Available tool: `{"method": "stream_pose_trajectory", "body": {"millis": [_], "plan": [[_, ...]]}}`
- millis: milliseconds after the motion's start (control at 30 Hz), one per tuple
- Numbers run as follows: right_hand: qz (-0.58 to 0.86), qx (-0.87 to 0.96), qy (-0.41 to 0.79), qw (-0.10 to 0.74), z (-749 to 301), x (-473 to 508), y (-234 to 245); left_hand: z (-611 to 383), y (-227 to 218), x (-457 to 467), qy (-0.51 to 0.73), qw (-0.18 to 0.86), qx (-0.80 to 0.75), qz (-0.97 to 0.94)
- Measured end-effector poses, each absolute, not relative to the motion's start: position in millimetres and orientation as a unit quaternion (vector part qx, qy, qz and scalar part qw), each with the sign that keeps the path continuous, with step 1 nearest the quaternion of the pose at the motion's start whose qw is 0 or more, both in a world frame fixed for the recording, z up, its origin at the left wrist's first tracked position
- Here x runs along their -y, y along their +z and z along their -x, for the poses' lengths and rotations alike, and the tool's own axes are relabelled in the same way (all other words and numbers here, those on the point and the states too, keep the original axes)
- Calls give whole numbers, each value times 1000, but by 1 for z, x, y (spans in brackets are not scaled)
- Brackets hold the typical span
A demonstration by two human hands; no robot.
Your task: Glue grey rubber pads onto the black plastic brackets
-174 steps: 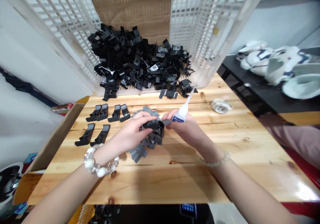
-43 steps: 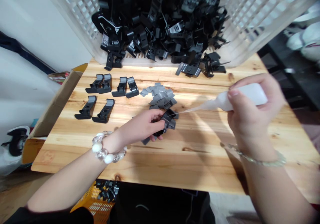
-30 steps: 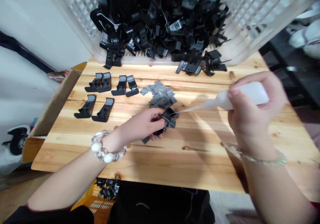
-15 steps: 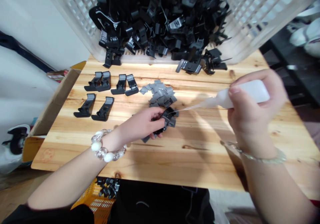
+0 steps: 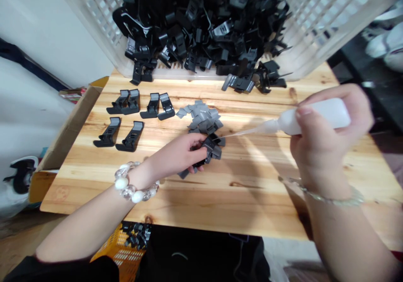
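My left hand (image 5: 184, 151) grips a black plastic clip (image 5: 208, 145) low over the wooden table, fingers closed round its near end. In my right hand (image 5: 330, 126) is a white squeeze bottle (image 5: 321, 113), tilted so that its long thin nozzle (image 5: 252, 130) points left. The nozzle's fine tip reaches the clip or just above it; whether they touch I cannot tell. Small grey pads (image 5: 203, 116) lie in a loose pile just beyond my left hand, with more under and beside the clip. Several black clips with grey pads on one end (image 5: 130, 136) stand in rows to the left.
A white plastic basket (image 5: 299, 63) heaped with black clips (image 5: 189, 30) stands at the table's back, some spilling over its front edge. Below the table's (image 5: 267, 215) front edge is an orange basket (image 5: 126, 261) with small dark parts. A cardboard box (image 5: 69, 131) sits by the left edge.
My right hand has moved a little to the right with the bottle, drawing the nozzle tip slightly back and up. My left hand and the clip are almost where they were.
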State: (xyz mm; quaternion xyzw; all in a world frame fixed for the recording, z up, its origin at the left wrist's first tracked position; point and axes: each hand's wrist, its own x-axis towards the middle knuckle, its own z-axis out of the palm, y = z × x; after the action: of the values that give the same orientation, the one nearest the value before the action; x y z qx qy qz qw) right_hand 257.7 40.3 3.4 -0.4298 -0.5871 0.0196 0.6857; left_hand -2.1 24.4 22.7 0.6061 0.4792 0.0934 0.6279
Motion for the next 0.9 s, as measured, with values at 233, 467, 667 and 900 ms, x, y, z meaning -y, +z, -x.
{"method": "stream_pose_trajectory", "body": {"millis": [233, 467, 667, 900], "plan": [[429, 601, 10, 674, -253, -38, 6, 2, 22, -23, 99, 600, -492, -623], [442, 628, -12, 641, -243, -28, 10, 2, 19, -24, 98, 596, -497, -623], [473, 646, -26, 599, -239, -17, 17, 4, 16, -23, 112, 583, -500, -630], [474, 659, -28, 583, -236, -11, 19, 5, 15, -23, 108, 584, -501, -629]]}}
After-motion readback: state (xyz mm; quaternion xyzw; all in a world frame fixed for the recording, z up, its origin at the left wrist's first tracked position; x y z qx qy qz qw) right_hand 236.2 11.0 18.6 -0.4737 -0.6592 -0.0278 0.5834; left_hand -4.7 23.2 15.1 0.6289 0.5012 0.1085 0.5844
